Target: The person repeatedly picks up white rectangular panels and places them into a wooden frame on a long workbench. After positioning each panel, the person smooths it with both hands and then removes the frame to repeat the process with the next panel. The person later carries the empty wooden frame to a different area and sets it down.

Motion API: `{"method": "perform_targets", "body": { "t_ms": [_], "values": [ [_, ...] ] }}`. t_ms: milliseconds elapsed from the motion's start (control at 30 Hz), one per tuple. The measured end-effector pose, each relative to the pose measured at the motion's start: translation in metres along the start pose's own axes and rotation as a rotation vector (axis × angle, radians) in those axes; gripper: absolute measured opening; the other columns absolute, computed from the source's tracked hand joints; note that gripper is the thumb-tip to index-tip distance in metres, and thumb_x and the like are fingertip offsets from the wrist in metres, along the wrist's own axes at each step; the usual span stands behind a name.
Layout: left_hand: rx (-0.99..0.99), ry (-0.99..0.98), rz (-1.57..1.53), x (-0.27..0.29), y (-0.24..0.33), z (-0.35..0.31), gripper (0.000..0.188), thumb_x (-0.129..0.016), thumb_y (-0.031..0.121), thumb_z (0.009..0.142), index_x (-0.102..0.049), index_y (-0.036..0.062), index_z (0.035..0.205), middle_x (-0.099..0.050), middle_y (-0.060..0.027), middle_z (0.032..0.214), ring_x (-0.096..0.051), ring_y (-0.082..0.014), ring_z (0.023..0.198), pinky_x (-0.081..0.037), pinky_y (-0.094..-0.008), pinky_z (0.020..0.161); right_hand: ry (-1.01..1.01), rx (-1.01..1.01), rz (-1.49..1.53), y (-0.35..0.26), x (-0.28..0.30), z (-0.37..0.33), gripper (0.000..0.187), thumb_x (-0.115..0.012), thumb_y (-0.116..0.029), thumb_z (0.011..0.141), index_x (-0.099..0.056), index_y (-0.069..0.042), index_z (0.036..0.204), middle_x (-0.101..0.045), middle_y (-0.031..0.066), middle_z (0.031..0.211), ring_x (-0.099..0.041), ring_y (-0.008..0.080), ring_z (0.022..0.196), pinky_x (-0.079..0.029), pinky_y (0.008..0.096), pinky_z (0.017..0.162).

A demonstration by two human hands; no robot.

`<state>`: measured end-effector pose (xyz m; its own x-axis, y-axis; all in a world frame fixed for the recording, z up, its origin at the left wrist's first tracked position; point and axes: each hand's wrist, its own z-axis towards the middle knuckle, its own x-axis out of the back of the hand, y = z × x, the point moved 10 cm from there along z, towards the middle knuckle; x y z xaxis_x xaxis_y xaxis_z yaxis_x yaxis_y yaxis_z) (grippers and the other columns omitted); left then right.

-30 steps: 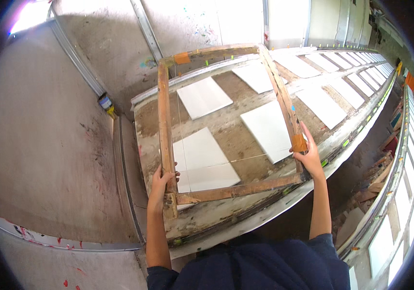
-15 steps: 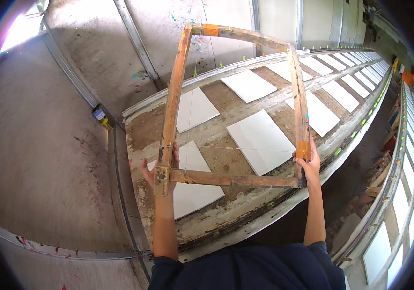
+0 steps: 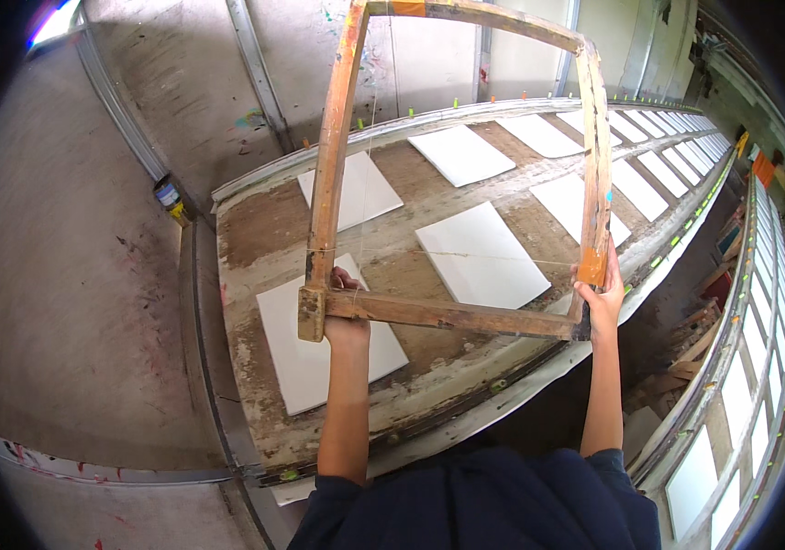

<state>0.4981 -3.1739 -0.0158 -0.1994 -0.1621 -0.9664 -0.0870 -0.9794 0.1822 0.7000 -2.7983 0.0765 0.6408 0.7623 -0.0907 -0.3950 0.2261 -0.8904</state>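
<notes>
Held up over the long table is a worn wooden frame [image 3: 452, 314], stained with paint and patched with orange tape. Thin strings cross its open middle. My left hand [image 3: 348, 328] is closed round the bottom bar beside the lower left corner, the fingertips showing above the bar. Low on the right side bar, by the tape, my right hand [image 3: 603, 301] grips with its thumb on the near face. Beneath the frame lie flat white sheets, among them one [image 3: 482, 255] seen through the opening and another [image 3: 296, 339] by my left forearm.
The long stained table [image 3: 255, 243] runs away to the far right, with two rows of white sheets and small green clips along its edges. A second such table [image 3: 649, 486] stands at right across a narrow aisle. A small can [image 3: 168, 195] sits near the wall at left.
The frame has risen in the view and shifted slightly right. My left hand, earlier at the outer left corner with fingers spread, now wraps the bottom bar inside that corner.
</notes>
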Motion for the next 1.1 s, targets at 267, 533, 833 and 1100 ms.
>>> {"method": "perform_targets", "body": {
  "t_ms": [267, 533, 833, 1100],
  "values": [
    [-0.123, 0.419, 0.078, -0.045, -0.144, -0.043, 0.036, -0.039, 0.04, 0.092, -0.049, 0.0067, 0.101, -0.053, -0.0028, 0.085, -0.054, -0.0151, 0.083, -0.047, -0.0313, 0.08, -0.023, -0.009, 0.056, 0.038, 0.117, 0.072, 0.085, -0.059, 0.012, 0.064, -0.026, -0.004, 0.14, -0.052, 0.0089, 0.115, -0.059, 0.0185, 0.088, -0.05, 0.027, 0.071],
    [-0.193, 0.532, 0.323, -0.093, -0.304, -0.039, 0.057, -0.034, 0.051, 0.09, -0.032, 0.007, 0.126, -0.039, -0.0096, 0.12, -0.049, -0.0244, 0.108, -0.039, -0.039, 0.098, 0.046, -0.046, 0.116, 0.087, 0.227, 0.144, 0.083, -0.056, 0.015, 0.067, -0.024, -0.005, 0.141, -0.054, 0.0087, 0.111, -0.059, 0.0162, 0.087, -0.048, 0.0246, 0.066],
    [0.035, 0.254, 0.799, -0.083, -0.394, 0.004, 0.083, -0.06, 0.012, 0.083, 0.002, 0.0196, 0.138, -0.046, -0.0151, 0.115, -0.058, -0.0235, 0.093, -0.047, -0.0394, 0.081, 0.102, -0.042, 0.094, 0.1, 0.268, 0.183, 0.082, -0.054, 0.015, 0.066, -0.027, -0.007, 0.14, -0.054, 0.0067, 0.108, -0.058, 0.0153, 0.09, -0.048, 0.025, 0.066],
    [0.028, 0.354, 0.796, -0.09, -0.44, 0.03, 0.077, -0.06, 0.007, 0.079, -0.009, 0.0213, 0.135, -0.044, -0.0081, 0.11, -0.053, -0.0185, 0.089, -0.045, -0.0354, 0.081, 0.162, -0.079, 0.051, 0.118, 0.3, 0.217, 0.083, -0.054, 0.015, 0.065, -0.028, -0.007, 0.14, -0.052, 0.0068, 0.117, -0.061, 0.0164, 0.088, -0.048, 0.026, 0.071]
  ]
}}
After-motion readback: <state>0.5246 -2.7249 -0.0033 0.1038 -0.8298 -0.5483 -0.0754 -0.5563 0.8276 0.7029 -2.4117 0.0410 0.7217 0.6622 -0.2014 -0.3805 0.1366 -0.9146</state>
